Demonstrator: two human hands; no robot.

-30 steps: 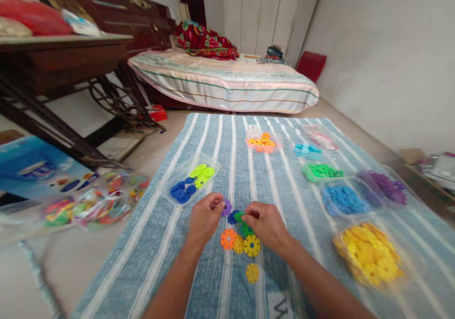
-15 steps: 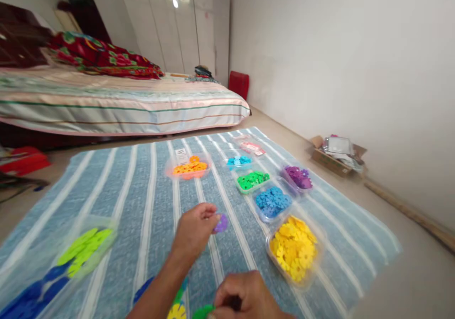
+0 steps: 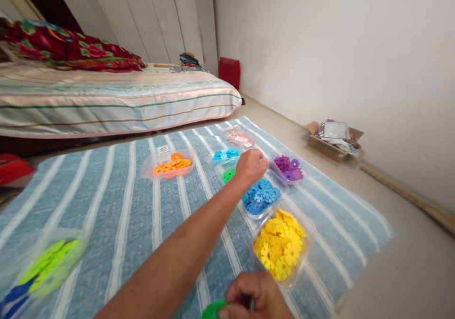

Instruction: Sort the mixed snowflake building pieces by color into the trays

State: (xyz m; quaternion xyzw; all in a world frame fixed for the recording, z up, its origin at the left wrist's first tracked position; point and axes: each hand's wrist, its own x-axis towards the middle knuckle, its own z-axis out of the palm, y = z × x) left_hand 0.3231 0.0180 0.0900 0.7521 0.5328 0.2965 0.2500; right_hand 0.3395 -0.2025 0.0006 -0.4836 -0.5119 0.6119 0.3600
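Observation:
My left hand (image 3: 250,167) reaches far across the striped blue mat (image 3: 124,214). It hovers between a tray of green discs (image 3: 228,175) and a tray of purple discs (image 3: 289,167). Its fingers are curled shut, and whatever they hold is hidden. My right hand (image 3: 256,300) sits at the bottom edge, pinched on a green disc (image 3: 213,310). A tray of blue discs (image 3: 261,198) lies just below my left hand, and a tray of yellow discs (image 3: 280,245) is nearer to me.
Trays of orange discs (image 3: 172,166) and cyan discs (image 3: 225,155) lie further back, and a tray of lime and dark blue discs (image 3: 46,267) is at the left. A bed (image 3: 106,101) stands behind the mat. A cardboard box (image 3: 334,141) sits by the right wall.
My left hand has moved forward and right from the mat's middle to the purple tray; the purple disc it held no longer shows. The view has swung right. My right hand stays low.

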